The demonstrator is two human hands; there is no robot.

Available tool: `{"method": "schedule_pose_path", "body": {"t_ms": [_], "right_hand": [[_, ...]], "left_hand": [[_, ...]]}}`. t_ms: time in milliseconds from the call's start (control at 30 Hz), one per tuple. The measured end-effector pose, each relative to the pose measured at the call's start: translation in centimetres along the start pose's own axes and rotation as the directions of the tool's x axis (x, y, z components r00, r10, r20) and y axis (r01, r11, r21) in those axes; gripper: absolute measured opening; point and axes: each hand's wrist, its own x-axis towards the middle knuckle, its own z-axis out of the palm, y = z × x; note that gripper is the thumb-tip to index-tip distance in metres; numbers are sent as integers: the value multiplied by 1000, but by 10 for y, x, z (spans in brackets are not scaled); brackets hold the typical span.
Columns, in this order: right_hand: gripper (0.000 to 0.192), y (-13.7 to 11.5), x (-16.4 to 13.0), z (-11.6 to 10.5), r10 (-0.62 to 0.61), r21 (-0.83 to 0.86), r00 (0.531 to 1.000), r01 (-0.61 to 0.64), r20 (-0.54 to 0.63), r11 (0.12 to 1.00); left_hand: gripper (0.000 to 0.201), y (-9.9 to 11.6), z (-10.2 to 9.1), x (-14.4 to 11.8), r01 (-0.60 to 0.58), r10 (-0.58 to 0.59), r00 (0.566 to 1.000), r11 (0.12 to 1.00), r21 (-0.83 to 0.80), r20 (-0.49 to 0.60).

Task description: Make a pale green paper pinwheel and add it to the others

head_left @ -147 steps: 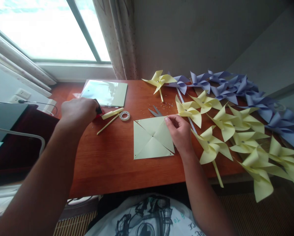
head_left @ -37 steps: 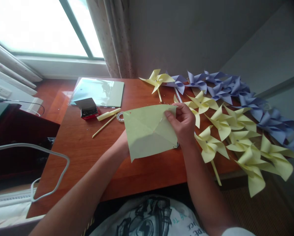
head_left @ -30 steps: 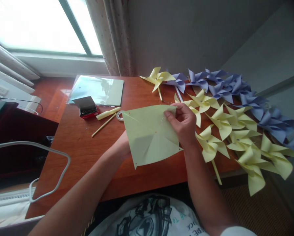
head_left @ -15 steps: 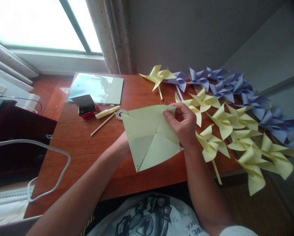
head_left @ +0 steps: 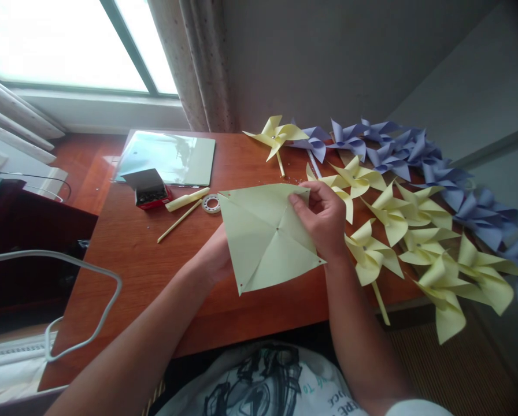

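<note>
Above the middle of the tabletop [head_left: 124, 312], toward its near edge, holding a pale yellow paper sheet [head_left: 263, 254] raised and slightly tilted, cut from corners toward the centre and marked there with a small dark dot. Pinching its far right corner between the thumb and bent fingers of the right hand [head_left: 322, 216]. Reaching behind the same sheet with the left hand [head_left: 222, 254]; cannot tell the state of those fingers, hidden by the paper.

Near the tabletop's far left corner, can see a glossy packet [head_left: 167, 156] lying flat, with an open red box [head_left: 155, 203] of small dark pieces at its near side. Just right of that, can see a thick paper roll [head_left: 187, 200], a thin yellow stick [head_left: 178, 222] and a white tape roll [head_left: 204, 203], close together.

At the far edge, can see a lone yellow pinwheel [head_left: 275, 137], beside purple pinwheels [head_left: 384, 156] strung toward the far right corner. Nearer, can see more yellow pinwheels [head_left: 387, 214], crowded over the right part, some reaching past the near edge.
</note>
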Motion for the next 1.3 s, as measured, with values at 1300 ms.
{"method": "schedule_pose_path", "body": {"t_ms": [1300], "right_hand": [[20, -14, -11, 3, -507, -293, 858, 467, -76, 834]], "left_hand": [[31, 0, -18, 12, -207, 216, 953, 976, 62, -214]]}}
